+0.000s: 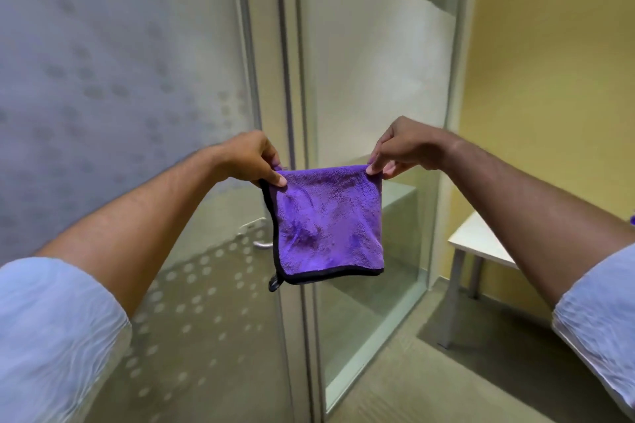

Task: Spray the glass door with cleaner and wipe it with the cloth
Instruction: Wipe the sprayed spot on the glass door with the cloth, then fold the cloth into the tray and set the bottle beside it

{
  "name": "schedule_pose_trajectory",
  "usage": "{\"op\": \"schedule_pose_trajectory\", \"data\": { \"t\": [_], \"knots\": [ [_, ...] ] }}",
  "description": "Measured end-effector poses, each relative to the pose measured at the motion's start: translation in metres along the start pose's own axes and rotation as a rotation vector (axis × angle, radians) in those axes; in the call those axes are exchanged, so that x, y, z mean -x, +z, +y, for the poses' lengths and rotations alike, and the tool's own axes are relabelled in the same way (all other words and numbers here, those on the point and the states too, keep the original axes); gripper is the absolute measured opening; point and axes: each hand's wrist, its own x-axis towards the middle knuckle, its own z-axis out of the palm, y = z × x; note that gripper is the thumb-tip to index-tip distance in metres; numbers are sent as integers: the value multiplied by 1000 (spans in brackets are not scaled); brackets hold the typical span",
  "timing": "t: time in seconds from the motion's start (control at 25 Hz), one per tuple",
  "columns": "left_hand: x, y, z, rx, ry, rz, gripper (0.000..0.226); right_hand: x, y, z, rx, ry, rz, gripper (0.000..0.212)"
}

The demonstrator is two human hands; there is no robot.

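Observation:
A purple cloth [328, 223] with a black hem hangs folded in front of me, held by its two top corners. My left hand [252, 156] pinches the top left corner and my right hand [403, 146] pinches the top right corner. The glass door [113, 106], frosted with a dotted pattern, fills the left side behind my left arm; its metal handle [256, 235] shows low beside the cloth. No cleaner bottle is in view.
A fixed glass panel [374, 72] in a pale frame stands right of the door. A white table [479, 245] sits at the right against a yellow wall [556, 79]. Greenish carpet [429, 385] covers the floor.

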Motion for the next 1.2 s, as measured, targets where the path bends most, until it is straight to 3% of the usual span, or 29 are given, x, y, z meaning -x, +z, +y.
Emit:
{"op": "schedule_pose_trajectory", "data": {
  "t": [0.52, 0.8, 1.2],
  "knots": [
    [-146, 158, 131, 58, 232, -225, 16, 27, -124, 159, 61, 342, 204, 24],
    [-258, 222, 175, 119, 370, -374, 16, -12, -178, 225, 67, 477, 316, 24],
    [-411, 289, 247, 136, 498, -471, 14, -85, -258, 313, 9, 612, 476, 23]
  ]
}}
